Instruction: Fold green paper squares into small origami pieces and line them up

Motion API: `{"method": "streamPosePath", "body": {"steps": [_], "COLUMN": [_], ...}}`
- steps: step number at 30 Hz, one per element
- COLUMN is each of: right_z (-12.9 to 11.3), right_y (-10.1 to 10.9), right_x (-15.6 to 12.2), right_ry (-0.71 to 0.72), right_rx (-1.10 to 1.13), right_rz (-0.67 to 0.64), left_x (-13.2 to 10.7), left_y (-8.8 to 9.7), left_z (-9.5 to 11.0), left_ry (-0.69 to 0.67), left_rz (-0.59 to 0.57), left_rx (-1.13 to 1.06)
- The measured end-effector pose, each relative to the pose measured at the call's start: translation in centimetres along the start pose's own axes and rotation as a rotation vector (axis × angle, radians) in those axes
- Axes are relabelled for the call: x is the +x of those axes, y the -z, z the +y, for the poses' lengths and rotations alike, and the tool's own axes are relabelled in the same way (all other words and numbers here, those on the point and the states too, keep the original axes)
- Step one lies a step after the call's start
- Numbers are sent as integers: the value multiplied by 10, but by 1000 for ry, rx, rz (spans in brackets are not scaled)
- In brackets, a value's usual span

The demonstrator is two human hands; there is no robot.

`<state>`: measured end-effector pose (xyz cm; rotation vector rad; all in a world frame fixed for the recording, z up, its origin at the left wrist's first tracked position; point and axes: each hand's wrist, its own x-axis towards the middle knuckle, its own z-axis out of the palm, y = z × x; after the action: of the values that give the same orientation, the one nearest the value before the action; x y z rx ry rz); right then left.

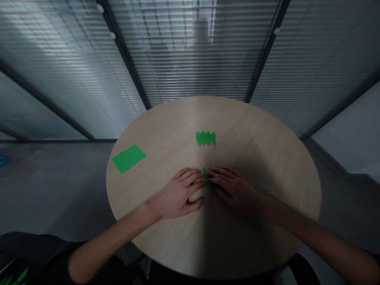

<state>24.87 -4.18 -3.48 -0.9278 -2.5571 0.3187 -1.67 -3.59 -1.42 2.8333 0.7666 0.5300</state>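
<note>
On a round pale wooden table (267, 166), my left hand (181, 194) and my right hand (234, 190) rest side by side near the middle. Their fingertips meet on a small piece of green paper (205, 174), pressing it down against the tabletop. Most of that piece is hidden under the fingers. Farther away lie several folded green paper shapes (206, 137) in a short row. A flat green paper sheet (128, 158) lies at the table's left side.
Behind the table stands a glass wall with horizontal blinds (190, 59) and dark frame bars. Grey floor (53, 186) surrounds the table. More green paper (18, 277) shows at the lower left corner, by my dark clothing.
</note>
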Motion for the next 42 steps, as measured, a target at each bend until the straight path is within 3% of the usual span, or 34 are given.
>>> {"method": "streamPosePath", "body": {"steps": [20,25,33,37,42], "right_z": [6,10,13,5,-2], "right_y": [-2,-1,1,4,8], "right_x": [-2,-2,-1,0,11], "right_ry": [-15,-20,45,-86,-367], "right_rx": [49,104,118,253,640], "right_rz": [-6,31,121,213,299], "left_x": [-3,-2,3,9,25], "left_y": [4,1,-8,-5,2], "left_z": [5,1,-16,-12,-4], "left_ry": [-27,-33,74,93,223], "left_rz": [-44,12,74,176,279], "left_rx": [-24,-68,-133,-204,-506]}}
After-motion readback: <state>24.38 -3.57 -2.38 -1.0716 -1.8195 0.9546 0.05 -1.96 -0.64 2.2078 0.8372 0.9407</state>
